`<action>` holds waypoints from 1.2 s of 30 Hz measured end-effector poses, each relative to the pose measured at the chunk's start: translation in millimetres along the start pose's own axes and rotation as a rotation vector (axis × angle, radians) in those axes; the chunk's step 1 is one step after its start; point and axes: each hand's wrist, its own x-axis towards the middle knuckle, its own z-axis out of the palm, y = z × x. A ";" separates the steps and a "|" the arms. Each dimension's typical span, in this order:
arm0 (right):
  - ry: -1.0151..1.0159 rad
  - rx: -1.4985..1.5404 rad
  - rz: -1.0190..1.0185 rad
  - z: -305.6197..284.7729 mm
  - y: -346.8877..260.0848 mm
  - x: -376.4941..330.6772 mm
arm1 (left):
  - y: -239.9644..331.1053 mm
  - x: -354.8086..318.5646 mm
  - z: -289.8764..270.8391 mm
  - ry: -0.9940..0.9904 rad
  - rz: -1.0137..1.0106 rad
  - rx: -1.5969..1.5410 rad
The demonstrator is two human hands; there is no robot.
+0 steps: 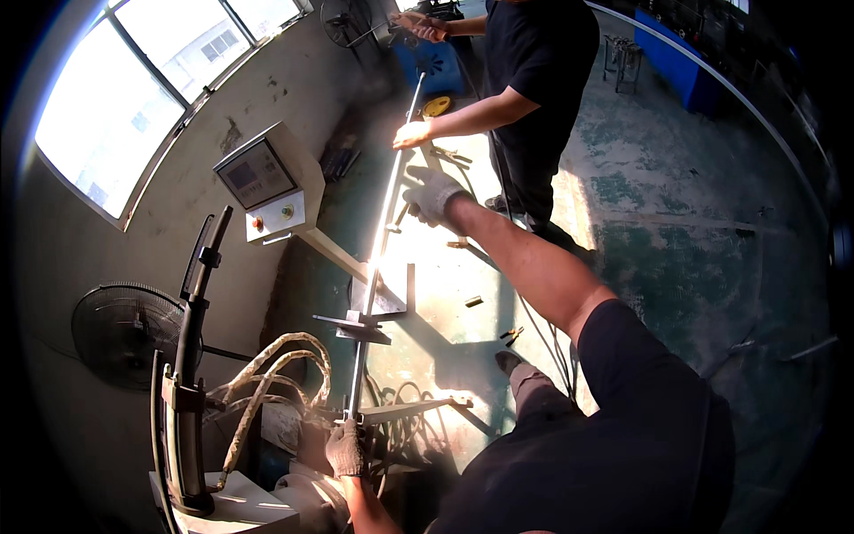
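Note:
A long shiny metal rod (pixel 359 365) runs away from me, through a flat metal plate (pixel 358 329) fixed crosswise. My left hand (pixel 346 448), in a knitted glove, is closed around the rod's near end. Stretched far forward, my gloved right hand (pixel 433 196) is just right of the rod with its fingers apart. A small clamp-like fitting (pixel 392 228) is on the rod below those fingers. Farther along, a co-worker's bare hand (pixel 412 135) rests on the rod. The co-worker's other hand (pixel 431 29) is raised by some equipment; what it holds is unclear.
A control box with a screen (pixel 258 173) stands left of the rod. Beside me are a black upright machine arm (pixel 191 347), wrapped hoses (pixel 253 392) and a fan (pixel 124 334). Pliers (pixel 511 335) and a short cylinder (pixel 473 302) lie on the floor near cables (pixel 534 320).

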 end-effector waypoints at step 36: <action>-1.285 -0.475 -0.203 73.3 45.9 0.2 | 96.2 -25.8 49.2 0.196 -0.267 0.237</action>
